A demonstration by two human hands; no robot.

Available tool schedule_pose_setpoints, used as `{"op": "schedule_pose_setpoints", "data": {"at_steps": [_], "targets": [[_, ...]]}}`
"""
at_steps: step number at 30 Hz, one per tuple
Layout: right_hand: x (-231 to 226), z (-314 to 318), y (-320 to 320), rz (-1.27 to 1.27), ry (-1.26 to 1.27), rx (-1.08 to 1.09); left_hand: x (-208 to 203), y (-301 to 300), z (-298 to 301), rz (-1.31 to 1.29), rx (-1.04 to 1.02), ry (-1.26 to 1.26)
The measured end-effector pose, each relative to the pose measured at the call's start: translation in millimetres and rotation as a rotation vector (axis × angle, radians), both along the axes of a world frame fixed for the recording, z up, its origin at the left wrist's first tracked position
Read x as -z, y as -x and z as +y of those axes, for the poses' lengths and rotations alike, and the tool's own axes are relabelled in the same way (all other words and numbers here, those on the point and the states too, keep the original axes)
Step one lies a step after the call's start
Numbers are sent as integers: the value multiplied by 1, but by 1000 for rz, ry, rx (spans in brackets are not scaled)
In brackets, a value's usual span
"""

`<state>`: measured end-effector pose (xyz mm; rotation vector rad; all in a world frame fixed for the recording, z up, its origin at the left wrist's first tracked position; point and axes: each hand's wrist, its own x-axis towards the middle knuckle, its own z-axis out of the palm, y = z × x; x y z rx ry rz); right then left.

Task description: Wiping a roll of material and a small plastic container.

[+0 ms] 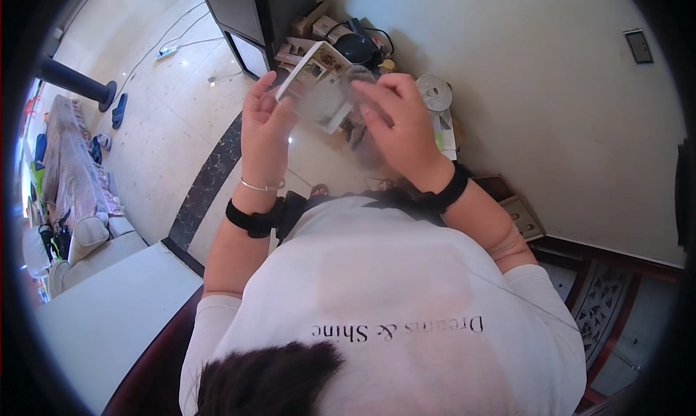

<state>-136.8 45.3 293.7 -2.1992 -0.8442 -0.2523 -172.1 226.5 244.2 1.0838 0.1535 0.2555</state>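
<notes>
Up in front of me, my left hand (267, 122) grips the side of a see-through box with a white rim (293, 72). The box is tilted, and its clear walls let things behind it show through. Bunched in the fingers of my right hand (397, 115) is a grey cloth (357, 135), pressed against the box's right side. Motion blurs the cloth and part of the box. Some of my left fingers are hidden behind the rim.
Beyond my hands, boxes and a round black object (356, 48) crowd the wall beside a dark cabinet (226, 9). A round white object (433, 93) stands right of them. At lower left is a white tabletop (109, 329). A power strip (166, 52) and slippers (119, 111) lie on the floor.
</notes>
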Motion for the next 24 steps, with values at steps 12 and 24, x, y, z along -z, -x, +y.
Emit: {"op": "schedule_pose_setpoints", "data": {"at_steps": [12,24], "targets": [[23,14,-12,152,-415,205,-20,11,-7,-2,306,246],[20,20,-8,-134,-180,92,-18,14,-10,-61,446,271]]}}
